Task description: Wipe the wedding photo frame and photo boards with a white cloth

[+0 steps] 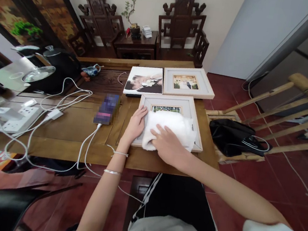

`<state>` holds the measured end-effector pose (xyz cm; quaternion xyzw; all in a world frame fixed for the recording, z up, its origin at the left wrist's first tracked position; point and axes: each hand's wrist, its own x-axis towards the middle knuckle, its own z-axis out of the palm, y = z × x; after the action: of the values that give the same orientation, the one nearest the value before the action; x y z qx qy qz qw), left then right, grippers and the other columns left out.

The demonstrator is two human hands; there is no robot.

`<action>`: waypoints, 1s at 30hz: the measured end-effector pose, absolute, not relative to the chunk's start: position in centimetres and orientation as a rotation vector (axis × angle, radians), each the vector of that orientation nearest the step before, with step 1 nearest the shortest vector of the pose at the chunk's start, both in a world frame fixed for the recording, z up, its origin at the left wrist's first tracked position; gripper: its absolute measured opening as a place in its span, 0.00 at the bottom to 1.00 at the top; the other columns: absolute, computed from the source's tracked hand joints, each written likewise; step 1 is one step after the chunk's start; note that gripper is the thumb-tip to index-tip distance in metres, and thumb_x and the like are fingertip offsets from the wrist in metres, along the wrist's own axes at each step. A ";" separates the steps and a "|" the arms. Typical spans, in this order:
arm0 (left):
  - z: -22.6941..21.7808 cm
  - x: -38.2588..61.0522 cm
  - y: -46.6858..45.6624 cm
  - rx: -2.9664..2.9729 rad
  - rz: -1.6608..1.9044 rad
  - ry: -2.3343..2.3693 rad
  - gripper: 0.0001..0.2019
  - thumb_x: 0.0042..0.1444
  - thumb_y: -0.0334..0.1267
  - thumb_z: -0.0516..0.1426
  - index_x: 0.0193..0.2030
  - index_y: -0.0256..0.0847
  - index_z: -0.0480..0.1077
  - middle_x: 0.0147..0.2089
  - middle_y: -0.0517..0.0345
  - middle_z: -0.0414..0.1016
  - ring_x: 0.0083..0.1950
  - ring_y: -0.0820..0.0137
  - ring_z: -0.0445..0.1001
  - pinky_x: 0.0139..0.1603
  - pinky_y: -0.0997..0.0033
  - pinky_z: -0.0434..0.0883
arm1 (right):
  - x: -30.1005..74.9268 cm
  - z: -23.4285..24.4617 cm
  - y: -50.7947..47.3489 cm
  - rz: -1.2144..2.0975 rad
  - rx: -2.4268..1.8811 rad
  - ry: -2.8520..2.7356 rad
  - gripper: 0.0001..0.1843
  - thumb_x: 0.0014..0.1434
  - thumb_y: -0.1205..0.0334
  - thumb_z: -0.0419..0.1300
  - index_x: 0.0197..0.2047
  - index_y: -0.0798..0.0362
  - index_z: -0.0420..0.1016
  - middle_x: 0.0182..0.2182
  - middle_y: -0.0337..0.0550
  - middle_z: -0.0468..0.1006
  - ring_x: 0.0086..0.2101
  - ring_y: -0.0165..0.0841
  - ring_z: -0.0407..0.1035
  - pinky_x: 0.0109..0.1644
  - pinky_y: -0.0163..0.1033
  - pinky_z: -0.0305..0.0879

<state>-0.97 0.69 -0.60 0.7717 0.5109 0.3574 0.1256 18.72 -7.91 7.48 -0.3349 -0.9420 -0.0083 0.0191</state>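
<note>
A light wooden picture frame [197,140] with a wide pale mat lies flat near the table's front edge, its small photo partly covered. My left hand [136,122] grips the left side of this frame, fingers bent over its rim. Bunched on the frame's lower half is a white cloth [181,125]. Pressed on top of the cloth is my right hand [168,144], with its fingers curled into the fabric. Behind are a second picture frame [208,86] and a white-edged photo panel [143,91].
Left of the frame, a phone [107,109] is plugged into a white cable. More cables tangle around a power strip [21,120]. A black kettle [61,62] and a glass lid [38,74] stand farther left. A bamboo chair [256,118] holding a black bag [231,136] is at right.
</note>
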 end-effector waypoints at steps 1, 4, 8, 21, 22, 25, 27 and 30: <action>-0.5 -1.0 0.7 2.239 1.036 1.492 0.21 0.64 0.27 0.47 0.60 0.37 0.71 0.66 0.48 0.70 0.72 0.60 0.60 0.73 0.49 0.58 | 17.9 7.4 -7.9 -0.019 -1.033 -2.912 0.14 0.61 0.73 0.55 0.39 0.55 0.82 0.54 0.55 0.76 0.60 0.52 0.63 0.58 0.54 0.61; -0.3 -0.9 0.6 2.228 1.043 1.482 0.21 0.64 0.27 0.47 0.59 0.39 0.72 0.66 0.50 0.70 0.72 0.61 0.60 0.72 0.50 0.60 | 16.7 7.2 -8.1 -0.025 -1.070 -2.881 0.15 0.64 0.72 0.53 0.40 0.56 0.82 0.56 0.58 0.75 0.61 0.53 0.62 0.59 0.56 0.61; -0.5 -1.1 0.5 2.241 1.086 1.454 0.21 0.63 0.26 0.47 0.59 0.38 0.72 0.65 0.49 0.71 0.72 0.61 0.60 0.72 0.49 0.59 | 18.3 7.1 -8.8 -0.035 -1.140 -2.892 0.17 0.64 0.74 0.52 0.44 0.57 0.82 0.62 0.58 0.70 0.64 0.51 0.59 0.64 0.56 0.57; -1.2 -1.3 0.8 2.306 1.080 1.438 0.21 0.63 0.25 0.47 0.59 0.36 0.71 0.65 0.46 0.70 0.72 0.59 0.61 0.73 0.46 0.58 | 31.1 6.2 -10.1 -0.281 -1.353 -2.696 0.24 0.45 0.82 0.53 0.39 0.54 0.83 0.61 0.48 0.72 0.64 0.45 0.60 0.65 0.55 0.60; -1.2 -1.3 0.8 2.312 1.075 1.437 0.21 0.63 0.25 0.47 0.59 0.35 0.71 0.65 0.45 0.70 0.72 0.59 0.61 0.73 0.46 0.58 | 31.4 6.1 -9.5 -0.289 -1.330 -2.702 0.24 0.45 0.81 0.53 0.38 0.54 0.83 0.61 0.47 0.72 0.64 0.45 0.60 0.65 0.55 0.60; -1.2 -1.3 0.9 2.331 1.060 1.432 0.21 0.63 0.24 0.47 0.59 0.33 0.72 0.64 0.42 0.70 0.72 0.58 0.61 0.72 0.46 0.59 | 31.5 5.8 -6.7 -0.300 -1.312 -2.718 0.23 0.46 0.80 0.53 0.39 0.55 0.83 0.63 0.48 0.70 0.65 0.45 0.58 0.66 0.56 0.60; -1.3 -1.4 1.0 2.339 1.054 1.425 0.21 0.62 0.24 0.47 0.59 0.34 0.72 0.64 0.43 0.71 0.72 0.58 0.60 0.72 0.46 0.59 | 31.4 5.7 -4.2 -0.293 -1.347 -2.721 0.24 0.48 0.80 0.53 0.43 0.55 0.83 0.63 0.48 0.70 0.65 0.46 0.58 0.66 0.57 0.59; -1.3 -1.5 1.0 2.334 1.051 1.414 0.22 0.62 0.24 0.47 0.59 0.35 0.72 0.65 0.44 0.71 0.72 0.58 0.60 0.72 0.45 0.59 | 30.7 6.0 -0.1 -0.295 -1.428 -2.708 0.27 0.49 0.80 0.52 0.49 0.55 0.81 0.63 0.49 0.70 0.65 0.46 0.57 0.65 0.57 0.59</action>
<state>-1.46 0.98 -1.27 0.7935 0.4808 0.3572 0.1082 30.73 -0.15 5.99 -0.4641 -0.8800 -0.0959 0.0331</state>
